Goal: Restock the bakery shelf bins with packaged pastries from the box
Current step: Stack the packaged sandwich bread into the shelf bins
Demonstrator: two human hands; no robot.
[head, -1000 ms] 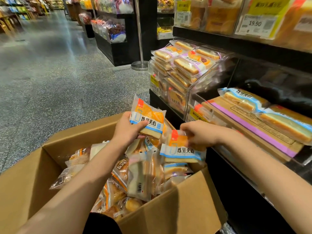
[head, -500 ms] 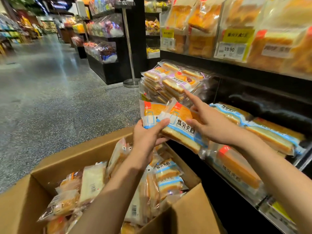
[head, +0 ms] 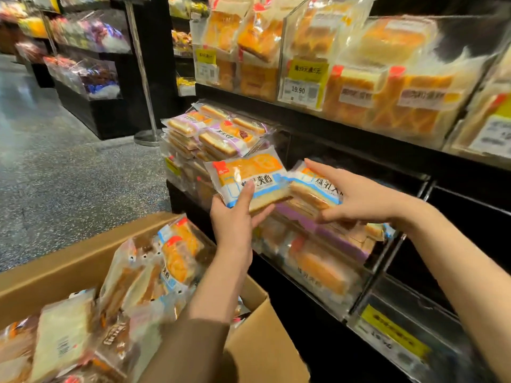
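Both hands loaded, left hand (head: 232,219) and right hand (head: 356,197) each with fingers curled around a pastry pack, next I'd guess they drop into the bin (head: 367,261).

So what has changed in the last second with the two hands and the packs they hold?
Both hands lifted their packs from over the box up to the shelf. The left hand still grips its orange-and-blue pack, now raised beside the purple-labelled stack. The right hand carried its pack rightward and is lowering it into the lower bin. Nothing was let go. The cardboard box stays full.
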